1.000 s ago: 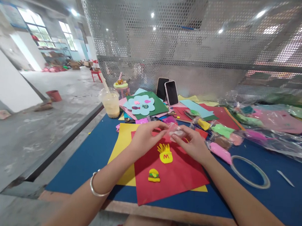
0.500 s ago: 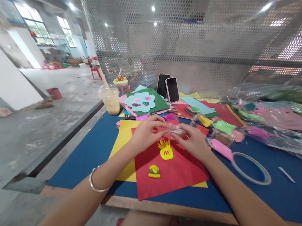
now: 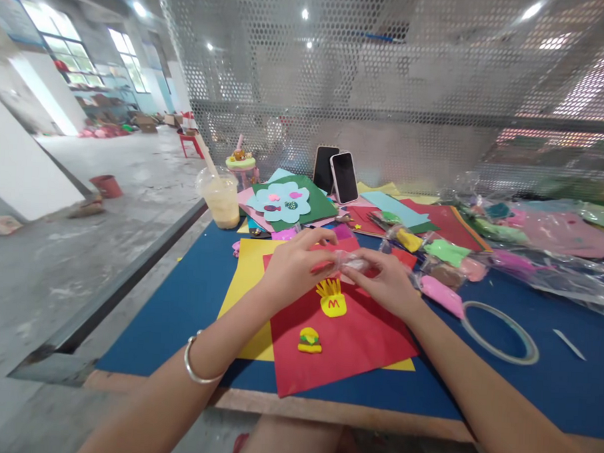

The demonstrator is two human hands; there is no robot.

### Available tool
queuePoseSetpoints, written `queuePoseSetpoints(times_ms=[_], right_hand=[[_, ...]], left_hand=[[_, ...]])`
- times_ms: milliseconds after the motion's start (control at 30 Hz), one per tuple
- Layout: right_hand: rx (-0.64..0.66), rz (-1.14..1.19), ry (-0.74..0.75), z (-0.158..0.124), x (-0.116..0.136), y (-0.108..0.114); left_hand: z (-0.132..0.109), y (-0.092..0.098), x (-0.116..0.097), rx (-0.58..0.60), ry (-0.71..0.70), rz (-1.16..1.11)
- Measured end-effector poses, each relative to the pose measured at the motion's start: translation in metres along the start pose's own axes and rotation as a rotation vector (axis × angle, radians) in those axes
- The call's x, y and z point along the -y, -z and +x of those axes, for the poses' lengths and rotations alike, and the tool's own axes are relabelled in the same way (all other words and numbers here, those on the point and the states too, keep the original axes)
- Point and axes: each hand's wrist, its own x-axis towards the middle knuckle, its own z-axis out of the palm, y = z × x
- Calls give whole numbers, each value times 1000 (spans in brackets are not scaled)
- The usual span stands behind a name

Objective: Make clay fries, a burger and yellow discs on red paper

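Between my two hands is a small clear plastic bag (image 3: pixel 351 261), crumpled, its contents too blurred to name. My left hand (image 3: pixel 300 263) pinches its left end, and my right hand (image 3: pixel 384 280) grips the right end with thumb and fingers. Both are held over a red sheet of paper (image 3: pixel 351 349). Just below the fingers lies a yellow clay fries box (image 3: pixel 332 304) with a red M. Nearer to me on the same sheet is a small clay burger (image 3: pixel 310 340). A yellow sheet (image 3: pixel 249 344) lies partly under the red one.
A plastic drink cup (image 3: pixel 220 199) with a straw stands at the back left. Two phones (image 3: pixel 344 178) lean near the mesh screen. Packets of clay (image 3: pixel 442 296), a roll of tape (image 3: pixel 500 332) and a white tool (image 3: pixel 570 345) lie to the right. A blue flower cutout (image 3: pixel 280 202) tops stacked papers.
My fingers have shifted slightly on the plastic bag, which both hands still hold. The view has tilted a little; the things on the table stay in place.
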Motion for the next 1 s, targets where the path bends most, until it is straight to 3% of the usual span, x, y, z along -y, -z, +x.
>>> queuePoseSetpoints(times_ms=[300, 400, 567, 667, 1000], right_hand=[[1, 26, -55, 1, 2, -2], [-8, 66, -101, 2, 0, -1], [-60, 118, -160, 6, -6, 0], [-77, 111, -171, 7, -7, 0], [-53, 80, -146, 9, -6, 4]], left_hand=[[-1, 2, -3, 86, -33, 54], [4, 8, -4, 49, 124, -162], [13, 16, -3, -125, 488, -610], [15, 15, -2, -139, 630, -808], [11, 9, 1, -179, 799, -957]])
